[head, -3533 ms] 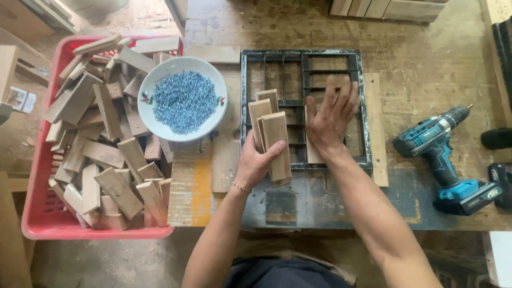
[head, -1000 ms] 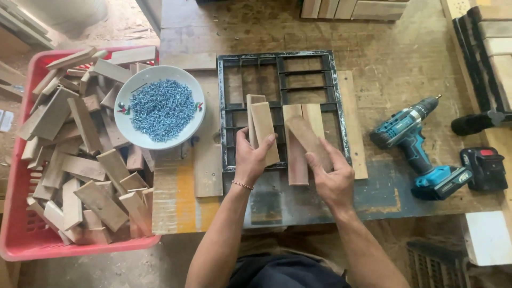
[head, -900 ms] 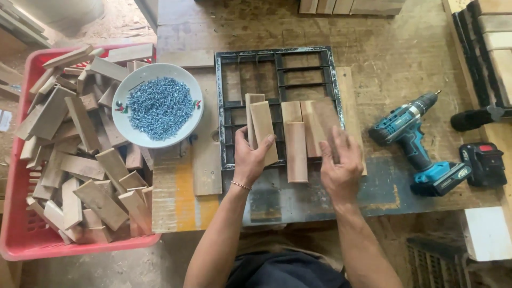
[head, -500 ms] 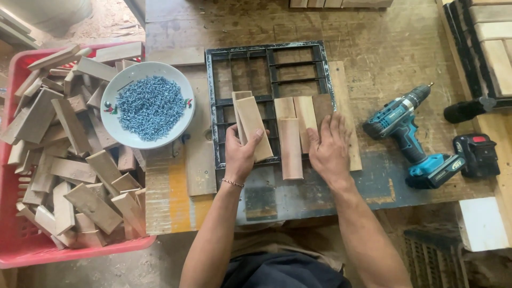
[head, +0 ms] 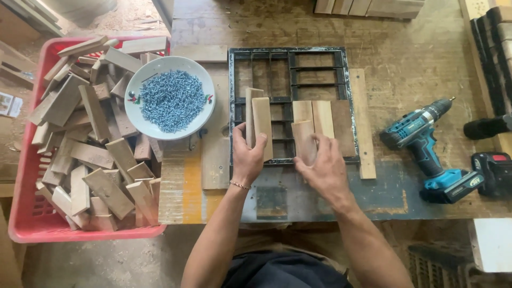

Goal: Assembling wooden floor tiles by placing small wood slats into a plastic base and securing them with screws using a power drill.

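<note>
Right hand (head: 322,165) has just laid another wood block (head: 304,140) on the black frame (head: 290,52), fingers loose; left hand (head: 247,157), at 9 o'clock, grips two blocks (head: 258,118).

Worn wooden workbench (head: 426,48), scratched and stained, yellow paint patch on its front left part, darker grey-blue patch along front edge. Red plastic crate (head: 21,224) just left of bench, full of short wood offcuts. Bare dusty concrete floor (head: 106,261) below, sawdust scattered at top left. Stacked timber pieces (head: 368,6) at bench's far edge, dark slats (head: 493,53) at far right. White block (head: 493,242) at lower right corner. Even, soft light, no hard shadows.
</note>
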